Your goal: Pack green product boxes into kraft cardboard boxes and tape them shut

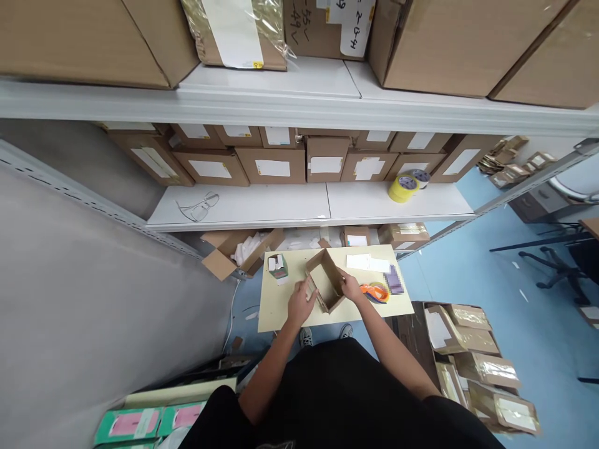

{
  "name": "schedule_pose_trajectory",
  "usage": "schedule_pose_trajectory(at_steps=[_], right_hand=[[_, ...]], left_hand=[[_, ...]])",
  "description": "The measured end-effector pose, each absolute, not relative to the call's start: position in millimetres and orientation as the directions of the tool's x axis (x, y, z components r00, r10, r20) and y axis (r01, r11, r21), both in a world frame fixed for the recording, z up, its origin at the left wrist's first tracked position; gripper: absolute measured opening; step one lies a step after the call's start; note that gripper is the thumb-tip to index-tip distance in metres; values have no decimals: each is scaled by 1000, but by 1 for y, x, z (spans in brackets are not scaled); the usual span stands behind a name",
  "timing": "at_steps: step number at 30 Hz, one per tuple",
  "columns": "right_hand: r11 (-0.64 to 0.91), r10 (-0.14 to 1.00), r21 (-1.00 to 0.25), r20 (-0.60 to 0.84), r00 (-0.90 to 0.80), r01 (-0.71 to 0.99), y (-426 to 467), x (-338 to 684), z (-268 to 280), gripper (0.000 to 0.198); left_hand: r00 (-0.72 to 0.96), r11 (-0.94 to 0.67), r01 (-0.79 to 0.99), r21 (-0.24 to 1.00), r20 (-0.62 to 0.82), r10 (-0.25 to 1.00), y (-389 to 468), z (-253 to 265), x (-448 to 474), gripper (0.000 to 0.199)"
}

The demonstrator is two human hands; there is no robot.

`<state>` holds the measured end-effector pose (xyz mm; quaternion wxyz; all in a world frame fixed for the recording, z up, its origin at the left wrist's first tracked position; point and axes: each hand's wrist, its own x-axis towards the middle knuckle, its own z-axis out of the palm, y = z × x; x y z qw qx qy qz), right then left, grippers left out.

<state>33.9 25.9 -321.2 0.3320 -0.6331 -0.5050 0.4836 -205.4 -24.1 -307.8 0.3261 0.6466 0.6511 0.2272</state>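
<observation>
A small brown cardboard box (331, 272) stands between my hands on the cream work table (276, 317), its top open. Pale yellow shows inside it; whether this is its bottom or the table I cannot tell. My right hand (349, 286) grips the right wall near the front corner. On the opposite side, my left hand (300, 304) holds the left wall between thumb and fingers. Beside my right wrist lies an orange roll of tape (373, 291) with other coloured rolls. White labels (367, 262) and a purple, pixelated item (394, 280) are behind it.
A small green box (277, 266) holds white pieces at the table's left. Above the table, a white shelf (281, 204) carries glasses (199, 207), yellow tape (403, 188) and labelled cartons (272, 165). An open carton (224, 252) is at left; taped parcels (486, 368) lie at right.
</observation>
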Motion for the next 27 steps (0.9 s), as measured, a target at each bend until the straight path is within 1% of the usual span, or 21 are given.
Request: schedule_pose_trajectory(at_steps=[2, 3, 4, 5, 6, 8, 10, 13, 16, 18, 21, 23, 25, 27], right_hand=[[-212, 969, -920, -240, -48, 330, 32, 36, -317, 60], [-179, 971, -925, -221, -92, 334, 34, 36, -315, 58], [-154, 970, -928, -208, -129, 339, 36, 36, -314, 54], [-141, 968, -927, -202, -147, 348, 37, 36, -313, 49], [-145, 968, -921, -208, -140, 362, 38, 35, -313, 43], [-192, 971, -893, -234, -56, 407, 35, 36, -316, 32], [-239, 969, -857, -241, 54, 457, 28, 40, -321, 29], [-306, 951, -801, -231, 206, 515, 15, 49, -330, 34], [-420, 900, -769, -283, 333, 481, 6, 59, -338, 29], [-443, 886, -784, -312, 342, 434, 6, 62, -340, 29], [-432, 887, -814, -308, 343, 387, 12, 62, -342, 34], [-462, 863, -802, -309, 398, 379, 17, 60, -342, 35], [-512, 819, -778, -314, 480, 365, 22, 55, -342, 35], [-552, 773, -759, -312, 552, 344, 26, 51, -341, 32]], left_hand=[[-31, 44, 734, 678, -31, 999, 1, -303, -208, 66], [-61, 63, 755, 653, -26, 998, 14, -302, -210, 71], [-66, 90, 775, 626, -62, 996, 26, -302, -211, 77], [-54, 114, 789, 604, -117, 992, 36, -303, -211, 78], [-33, 135, 798, 587, -181, 983, 44, -304, -212, 74], [-10, 183, 808, 561, -297, 955, 52, -309, -214, 61], [-38, 233, 813, 533, -351, 936, 50, -315, -215, 51], [-112, 280, 817, 505, -337, 935, 42, -320, -214, 48], [-136, 296, 816, 496, -334, 933, 40, -319, -211, 52], [-103, 272, 806, 526, -328, 939, 41, -319, -210, 58], [-10, 199, 748, 633, -290, 957, 38, -322, -213, 68], [44, 159, 705, 691, -266, 963, 31, -327, -219, 71], [109, 115, 669, 734, -250, 962, 22, -334, -226, 69], [174, 98, 640, 762, -267, 948, 13, -339, -233, 67]])
